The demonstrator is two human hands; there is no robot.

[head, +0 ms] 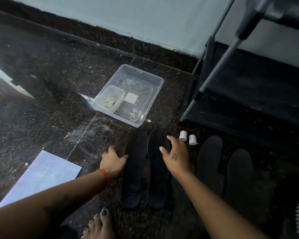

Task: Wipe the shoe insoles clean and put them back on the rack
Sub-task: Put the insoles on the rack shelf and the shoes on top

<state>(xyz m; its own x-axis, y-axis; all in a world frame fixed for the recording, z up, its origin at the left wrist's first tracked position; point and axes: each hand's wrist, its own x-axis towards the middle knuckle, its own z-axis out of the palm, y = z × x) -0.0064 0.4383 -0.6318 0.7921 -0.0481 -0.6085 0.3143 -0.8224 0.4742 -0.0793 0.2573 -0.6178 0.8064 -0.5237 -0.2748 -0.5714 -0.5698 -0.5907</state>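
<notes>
- Four dark insoles lie toe-far on the speckled floor: a left pair in front of the hands and a right pair near the foot of the rack. Against such a dark floor their edges are hard to read, so a reach could catch only a corner and drag an insole rather than lift it.
- The left hand is spread, its grip holding nothing, fingertips at or just touching the left edge of the leftmost insole; I cannot tell which. A push from there would likely slide it into the second insole.
- The right hand hovers open over that second insole, also holding nothing. Two small white caps stand just beyond its fingers; a careless sweep could knock them rolling under the rack.
- The clear tub, farther off and to the left, holds a smaller container with something pale inside, perhaps the wiping material. Wet-looking patches show on the floor near it, so a cleaned insole laid there could pick up dirt again.
- The third insole and fourth insole look alike, so wiped and unwiped ones could get mixed.
- A pale sheet lies near left, and a bare foot close by could step on an insole.
</notes>
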